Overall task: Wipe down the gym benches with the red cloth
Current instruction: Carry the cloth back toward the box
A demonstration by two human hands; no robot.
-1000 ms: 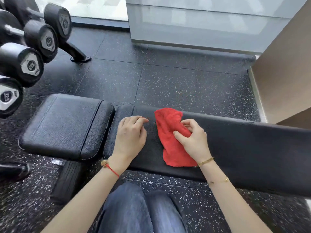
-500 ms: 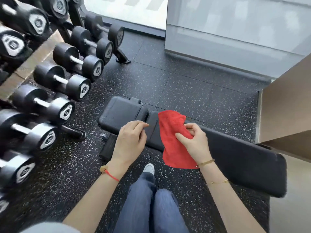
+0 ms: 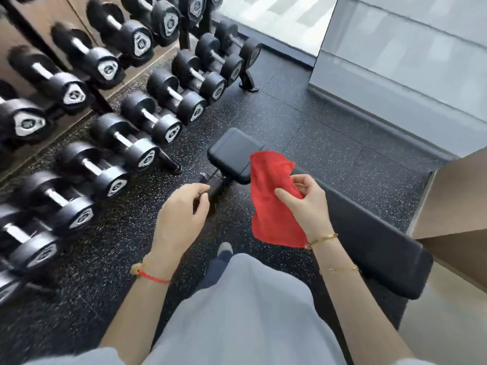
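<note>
Red cloth [image 3: 274,198] hangs in the air from a person's right hand [image 3: 307,206], pinched between thumb and curled fingers, its lower edge drooping beside the wrist with a gold bracelet [image 3: 322,238]. The cloth is held above the black padded gym bench [image 3: 369,233], in front of the spot where the small seat pad [image 3: 232,154] meets the long back pad; whether it touches the padding cannot be told, though it appears lifted clear. The left hand [image 3: 181,214] hovers apart from the cloth over the speckled black rubber floor [image 3: 303,122], its grip released, fingers loosely curled and holding nothing; a red string bracelet [image 3: 151,275] circles that wrist. To the left, rows of black dumbbells [image 3: 126,143] sit on a tiered rack, blurred at the edge of the view. A light grey garment [image 3: 237,312] fills the lower centre, with a shoe tip [image 3: 225,248] showing on the floor just beyond it. A pale glass partition [image 3: 408,61] stands at the upper right, and a tan panel [image 3: 458,201] rises beside the far end of the bench.
</note>
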